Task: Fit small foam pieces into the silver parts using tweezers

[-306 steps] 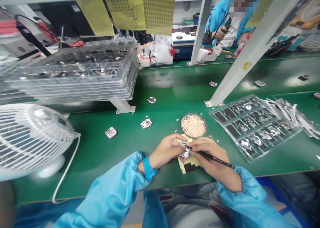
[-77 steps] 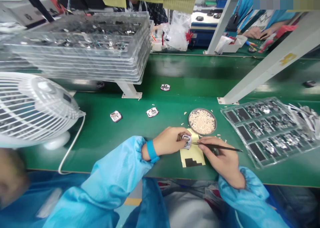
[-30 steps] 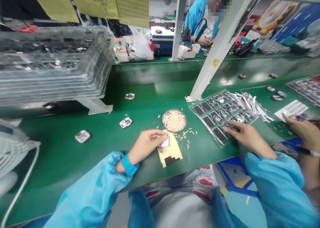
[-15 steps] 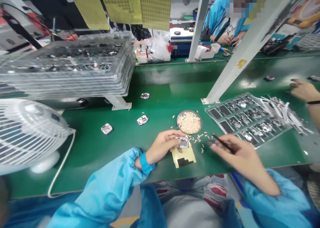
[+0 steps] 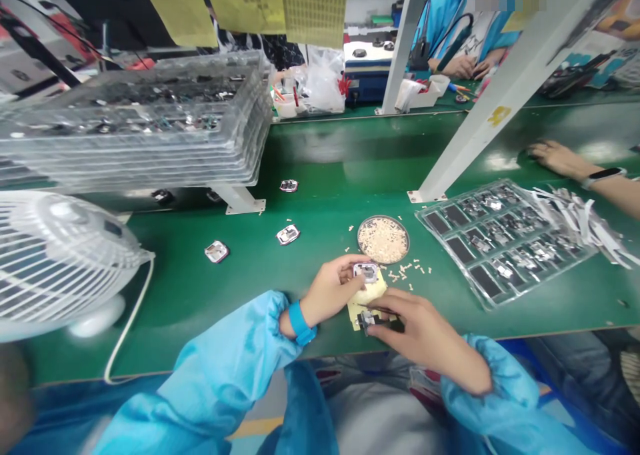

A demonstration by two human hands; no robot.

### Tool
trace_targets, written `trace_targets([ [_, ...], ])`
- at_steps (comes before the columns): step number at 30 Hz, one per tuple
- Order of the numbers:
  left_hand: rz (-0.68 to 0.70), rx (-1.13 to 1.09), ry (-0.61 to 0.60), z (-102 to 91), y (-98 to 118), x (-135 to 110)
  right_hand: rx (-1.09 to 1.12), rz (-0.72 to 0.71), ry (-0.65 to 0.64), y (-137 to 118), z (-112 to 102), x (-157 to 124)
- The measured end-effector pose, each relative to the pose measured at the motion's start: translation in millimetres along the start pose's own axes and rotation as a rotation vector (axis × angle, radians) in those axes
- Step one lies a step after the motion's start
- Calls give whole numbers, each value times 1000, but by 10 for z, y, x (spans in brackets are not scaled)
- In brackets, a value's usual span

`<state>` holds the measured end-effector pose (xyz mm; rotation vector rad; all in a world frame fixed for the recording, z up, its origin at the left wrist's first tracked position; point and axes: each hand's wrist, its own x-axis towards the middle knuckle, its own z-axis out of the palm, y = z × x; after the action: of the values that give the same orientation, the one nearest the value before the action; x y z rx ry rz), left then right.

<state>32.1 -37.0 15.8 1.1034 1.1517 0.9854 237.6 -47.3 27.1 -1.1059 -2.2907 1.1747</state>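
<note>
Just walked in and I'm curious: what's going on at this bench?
One person's left hand holds a small pale casing. Their right hand holds a small silvery part and a thin dark tool at a yellow sheet, apart from the casing. Beyond sits a round dish of tiny pale pieces; to the right, a partitioned tray holds parts.

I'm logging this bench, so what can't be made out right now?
All in the head view:
- Dark tool: mostly hidden by the right hand.
- Fan: cut off by the left edge.
- What, if anything, is under the co-worker's hand: that hand covers it.
- Hanging yellow sheet: pattern too small.
</note>
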Motion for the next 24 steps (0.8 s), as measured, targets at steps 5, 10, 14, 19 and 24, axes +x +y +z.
trace_targets([
  [5,-4,-5,-4,-11,-14,19,-128,5,-53,-41,10,-73],
  [10,-1,-81,4,1,-3,11,167,34,36,9,-109,-77],
  [14,10,-88,7,27,18,-28,402,183,214,91,-146,26],
  [19,86,83,-13,50,57,-82,498,313,330,103,-56,159],
  [24,169,170,-21,75,100,-117,548,311,345,46,24,225],
])
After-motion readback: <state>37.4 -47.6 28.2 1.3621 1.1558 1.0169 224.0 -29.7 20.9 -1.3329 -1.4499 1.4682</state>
